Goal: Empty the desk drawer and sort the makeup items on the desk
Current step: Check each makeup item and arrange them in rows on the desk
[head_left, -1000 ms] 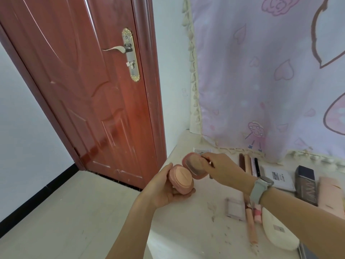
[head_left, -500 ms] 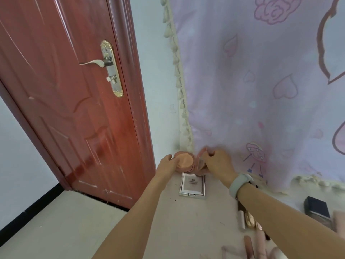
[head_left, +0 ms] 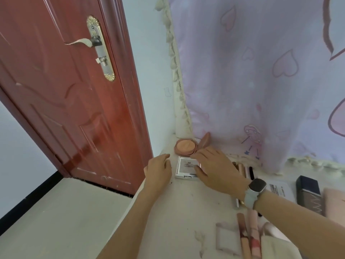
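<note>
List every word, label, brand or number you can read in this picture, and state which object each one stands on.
Nothing can be read for certain.
Square silver compact: a small logo and lines of print on the lid, too blurred to read.
White card: dark print, too small to read.
Dark navy box: a pale zigzag pattern, no legible letters.
Round pink compact: no text visible.
Smartwatch: dark screen, nothing shown.

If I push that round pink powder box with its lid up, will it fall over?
Probably not: the round pink compact sits flat and low on the desk. Its raised lid leans against the curtain and might flop shut. The exposed powder looks crumbly, so push gently.
</note>
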Demonstrator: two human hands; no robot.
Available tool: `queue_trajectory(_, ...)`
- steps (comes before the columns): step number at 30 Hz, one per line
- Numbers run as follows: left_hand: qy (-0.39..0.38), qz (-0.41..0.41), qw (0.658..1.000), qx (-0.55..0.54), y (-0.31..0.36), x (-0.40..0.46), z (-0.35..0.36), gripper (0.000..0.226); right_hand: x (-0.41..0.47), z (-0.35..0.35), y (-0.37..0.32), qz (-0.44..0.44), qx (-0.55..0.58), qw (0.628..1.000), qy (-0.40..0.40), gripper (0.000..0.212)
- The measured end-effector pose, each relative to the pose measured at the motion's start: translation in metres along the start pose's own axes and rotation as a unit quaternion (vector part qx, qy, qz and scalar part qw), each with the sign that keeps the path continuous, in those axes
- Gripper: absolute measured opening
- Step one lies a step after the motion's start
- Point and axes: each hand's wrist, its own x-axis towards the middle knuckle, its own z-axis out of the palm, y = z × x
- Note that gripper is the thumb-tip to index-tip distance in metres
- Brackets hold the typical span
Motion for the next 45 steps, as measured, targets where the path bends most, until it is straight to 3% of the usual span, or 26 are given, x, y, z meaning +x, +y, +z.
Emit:
queue_trajectory(1,0.013,0.028,0.998,0.049,-0.006,-0.008,0.002,0.027,-0.002,0.003,-0.003,-0.032,-0.022,0.999,-0.035,0.035)
queue_trajectory(5,-0.021,0.06,0.988,0.142,-0.018,-0.039,0.004,0.033,-0.009,0.005,-0.02,-0.003,-0.022,0.979,-0.205,0.042)
queue_trajectory(11,-0.024,0.062,0.976,0.209,-0.021,-0.069,0.003,0.045,-0.026,-0.018,-0.041,0.025,-0.014,0.973,-0.23,0.043)
queue_trajectory(15,-0.025,0.063,0.978,0.198,-0.019,-0.075,0.002,0.045,-0.032,-0.027,-0.047,0.051,0.017,0.953,-0.297,0.066)
queue_trajectory(17,-0.018,0.068,0.983,0.167,-0.02,-0.076,0.0,0.042,-0.031,-0.032,-0.047,0.099,0.084,0.936,-0.328,0.073)
queue_trajectory(19,-0.007,0.059,0.994,0.091,-0.02,-0.077,-0.003,0.036,-0.029,-0.036,-0.045,0.187,0.246,0.905,-0.293,0.07)
queue_trajectory(21,0.016,0.018,0.998,-0.05,-0.017,-0.081,-0.009,0.029,-0.028,-0.037,-0.044,0.259,0.409,0.857,-0.178,0.055)
queue_trajectory(23,0.018,-0.032,0.98,-0.197,-0.008,-0.089,-0.015,0.024,-0.03,-0.04,-0.045,0.329,0.522,0.783,-0.08,0.034)
queue_trajectory(25,-0.011,-0.073,0.948,-0.309,0.005,-0.096,-0.018,0.023,-0.032,-0.039,-0.047,0.384,0.591,0.708,-0.042,0.033)
queue_trajectory(26,-0.042,-0.097,0.928,-0.357,0.011,-0.097,-0.019,0.027,-0.033,-0.039,-0.05,0.394,0.598,0.697,-0.037,0.035)
queue_trajectory(29,-0.119,-0.15,0.853,-0.485,0.024,-0.096,-0.02,0.04,-0.039,-0.041,-0.057,0.371,0.526,0.764,-0.043,0.038)
queue_trajectory(32,-0.116,-0.146,0.805,-0.564,0.03,-0.097,-0.022,0.035,-0.047,-0.044,-0.06,0.335,0.492,0.802,-0.042,0.033)
queue_trajectory(34,-0.098,-0.124,0.802,-0.576,0.033,-0.099,-0.021,0.031,-0.052,-0.045,-0.06,0.311,0.471,0.823,-0.067,0.028)
queue_trajectory(38,-0.062,-0.107,0.841,-0.527,0.039,-0.1,-0.019,0.035,-0.058,-0.051,-0.059,0.254,0.43,0.858,-0.123,0.013)
queue_trajectory(45,-0.018,-0.087,0.887,-0.453,0.042,-0.105,-0.012,0.041,-0.059,-0.065,-0.059,0.171,0.277,0.931,-0.167,0.02)
